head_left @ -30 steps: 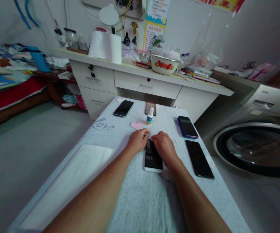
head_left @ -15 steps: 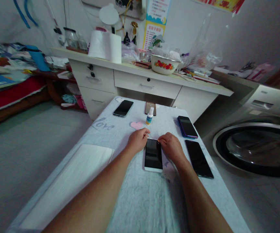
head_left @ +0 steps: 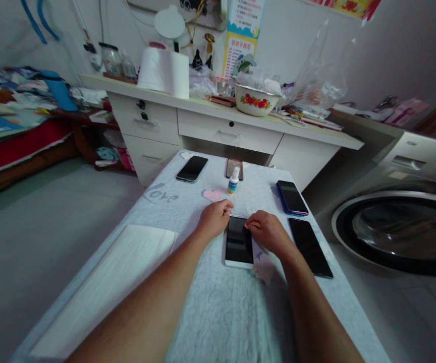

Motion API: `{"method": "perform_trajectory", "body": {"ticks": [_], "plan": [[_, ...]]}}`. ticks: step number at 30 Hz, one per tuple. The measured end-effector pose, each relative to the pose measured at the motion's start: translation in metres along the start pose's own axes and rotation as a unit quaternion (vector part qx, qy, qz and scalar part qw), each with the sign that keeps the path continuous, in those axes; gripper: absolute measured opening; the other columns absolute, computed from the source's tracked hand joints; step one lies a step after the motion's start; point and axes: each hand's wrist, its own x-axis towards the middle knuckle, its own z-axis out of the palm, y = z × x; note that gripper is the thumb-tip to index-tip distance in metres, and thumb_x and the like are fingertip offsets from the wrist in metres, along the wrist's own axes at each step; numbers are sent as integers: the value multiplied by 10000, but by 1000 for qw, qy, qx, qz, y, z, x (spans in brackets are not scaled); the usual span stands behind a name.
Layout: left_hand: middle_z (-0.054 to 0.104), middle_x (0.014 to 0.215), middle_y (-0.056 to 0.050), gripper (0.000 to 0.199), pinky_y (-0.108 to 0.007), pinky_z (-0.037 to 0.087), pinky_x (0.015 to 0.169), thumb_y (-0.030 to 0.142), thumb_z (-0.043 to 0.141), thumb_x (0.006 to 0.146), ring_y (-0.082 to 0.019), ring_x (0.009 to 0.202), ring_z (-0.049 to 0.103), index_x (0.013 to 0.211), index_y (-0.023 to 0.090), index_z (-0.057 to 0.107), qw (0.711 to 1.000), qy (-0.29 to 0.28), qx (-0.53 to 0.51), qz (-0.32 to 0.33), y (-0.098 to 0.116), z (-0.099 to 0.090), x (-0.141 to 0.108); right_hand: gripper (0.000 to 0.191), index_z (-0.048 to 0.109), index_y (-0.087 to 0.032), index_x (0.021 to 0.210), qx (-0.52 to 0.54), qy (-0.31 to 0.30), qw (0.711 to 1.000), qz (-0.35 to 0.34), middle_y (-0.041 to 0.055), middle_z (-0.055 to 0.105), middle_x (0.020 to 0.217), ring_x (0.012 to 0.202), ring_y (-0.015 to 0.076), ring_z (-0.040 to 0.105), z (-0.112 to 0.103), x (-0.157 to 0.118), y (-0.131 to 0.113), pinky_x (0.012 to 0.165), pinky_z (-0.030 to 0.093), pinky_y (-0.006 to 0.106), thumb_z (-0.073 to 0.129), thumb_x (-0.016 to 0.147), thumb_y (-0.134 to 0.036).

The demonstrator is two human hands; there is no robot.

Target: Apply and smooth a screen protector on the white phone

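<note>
A white-framed phone [head_left: 239,243] lies face up on the cloth-covered table [head_left: 218,322]. My left hand [head_left: 215,218] is closed at its top left corner; what its fingers grip is too small to make out. My right hand [head_left: 266,229] has its fingers pinched together over the phone's upper right edge, and anything between them is hidden. Just beyond my hands stands a small white spray bottle [head_left: 233,182] with a blue and yellow label. To the right lie a large black phone [head_left: 310,247] and a stack of phones [head_left: 292,197].
Another black phone [head_left: 193,169] lies at the table's far left, and a brownish phone [head_left: 234,169] behind the bottle. White paper sheets [head_left: 127,272] rest under my left forearm. A white desk [head_left: 142,118] stands beyond, a washing machine [head_left: 399,176] at the right.
My right hand has moved slightly toward me and inward, from the phone's top right corner onto its upper right edge. My left hand has stayed put.
</note>
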Motion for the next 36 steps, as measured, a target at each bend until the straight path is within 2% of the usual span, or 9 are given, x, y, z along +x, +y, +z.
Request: {"method": "perform_trajectory", "body": {"ticks": [3,10,13,19,25,29,33,36], "plan": [[696,824,-3,261,-222,437,681,105,487,779,-133,759,620,972,196,638,1000,3,-2,2,0,0,0,144,721,-186,827,6,5,1000,4,42,654,830,787,149,594,1,0,2,711,387,229,578,823,-166],[697,823,-2,243,-221,438,680,123,499,792,-131,752,620,976,198,640,1000,0,2,-3,3,-1,0,159,715,-195,843,-24,68,997,40,42,636,844,791,150,579,12,3,1,711,372,239,557,860,-208],[696,814,0,245,-220,440,683,115,496,791,-129,749,622,973,195,640,1000,0,2,-7,4,-2,0,164,711,-193,845,-22,70,997,39,42,640,847,788,149,578,12,4,3,714,372,238,550,866,-215],[697,828,1,277,-217,442,691,83,487,774,-128,769,624,977,197,638,1000,-7,3,-11,4,-2,0,136,707,-178,848,7,14,1000,12,48,657,848,786,147,588,2,0,8,720,385,230,572,833,-187],[691,815,3,260,-214,435,676,94,490,780,-127,757,619,969,195,637,1000,-3,-1,-7,3,-1,0,107,693,-176,774,37,-50,998,-16,29,667,761,719,142,582,-12,-6,3,648,370,223,587,787,-168],[685,805,5,237,-211,429,663,117,497,793,-123,741,613,966,196,638,1000,-1,-3,-10,2,0,0,98,678,-171,751,83,-107,991,-3,-3,648,659,615,115,551,-20,-11,0,596,364,209,581,758,-153],[684,809,1,222,-213,430,663,138,502,805,-125,742,612,969,193,640,1000,-2,-3,-8,2,-1,0,94,664,-175,719,130,-148,980,-3,-34,619,591,562,102,529,-20,-16,4,567,362,203,575,750,-174],[685,814,-1,229,-217,433,666,132,501,800,-128,743,613,971,193,641,1000,0,-1,-2,2,-1,0,98,667,-179,729,146,-148,978,2,-32,636,614,577,107,546,-17,-17,7,557,364,201,571,750,-174]]}}
